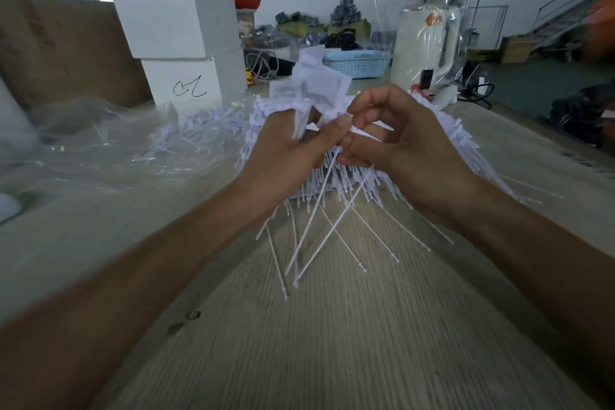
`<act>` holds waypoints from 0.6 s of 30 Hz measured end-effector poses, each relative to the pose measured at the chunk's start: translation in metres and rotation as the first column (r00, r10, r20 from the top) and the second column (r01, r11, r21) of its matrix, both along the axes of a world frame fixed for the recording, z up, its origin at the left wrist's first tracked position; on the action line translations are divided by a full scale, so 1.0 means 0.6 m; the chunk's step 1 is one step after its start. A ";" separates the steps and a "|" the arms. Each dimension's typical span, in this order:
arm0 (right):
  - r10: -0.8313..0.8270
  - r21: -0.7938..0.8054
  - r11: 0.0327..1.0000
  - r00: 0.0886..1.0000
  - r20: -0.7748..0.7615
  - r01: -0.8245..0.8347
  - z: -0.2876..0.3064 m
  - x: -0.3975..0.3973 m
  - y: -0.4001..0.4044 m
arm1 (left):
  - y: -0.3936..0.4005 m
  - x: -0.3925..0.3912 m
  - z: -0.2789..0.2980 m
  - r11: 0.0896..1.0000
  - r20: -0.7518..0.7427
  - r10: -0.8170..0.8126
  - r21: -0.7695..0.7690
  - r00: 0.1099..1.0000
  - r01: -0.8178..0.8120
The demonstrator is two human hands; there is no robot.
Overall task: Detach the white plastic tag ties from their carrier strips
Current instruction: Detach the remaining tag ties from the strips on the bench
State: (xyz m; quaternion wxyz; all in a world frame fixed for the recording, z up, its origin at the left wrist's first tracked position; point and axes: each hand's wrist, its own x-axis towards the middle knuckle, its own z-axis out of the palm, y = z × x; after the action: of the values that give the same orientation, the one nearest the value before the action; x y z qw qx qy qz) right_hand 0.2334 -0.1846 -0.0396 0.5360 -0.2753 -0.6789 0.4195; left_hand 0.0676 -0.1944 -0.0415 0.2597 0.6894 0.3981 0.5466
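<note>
**Ties being pulled free above the worktop**

Lowest in the frame, bare wood-grain worktop [332, 359] offers free room between the forearms. Above it, long loose ends of the white tag ties [316, 226] dangle at centre frame. The left hand [289, 150] grips a bunch of ties, their flat heads fanning upward; the right hand [392, 140] pinches one tie beside the left thumb. Behind both lies the heaped pile of ties on carrier strips [456, 133].

Risk, as I judge it: crossed hanging ends could snag and drag neighbours out, or a hard tug could snap a tie. At left, a clear plastic bag [83, 143] crowds sideways movement; white boxes [179, 43] stand farther back.
</note>
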 end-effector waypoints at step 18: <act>-0.529 0.685 0.718 0.735 0.424 0.122 -0.016 0.007 0.009 | 0.011 -0.004 0.010 0.985 0.128 0.110 -0.150 0.986 -0.090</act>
State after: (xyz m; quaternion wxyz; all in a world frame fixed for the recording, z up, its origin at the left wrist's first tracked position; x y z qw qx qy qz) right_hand 0.2376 -0.1794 -0.0493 0.4236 -0.3232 -0.8452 -0.0413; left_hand 0.0652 -0.1879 -0.0355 0.3072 0.6094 0.4519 0.5744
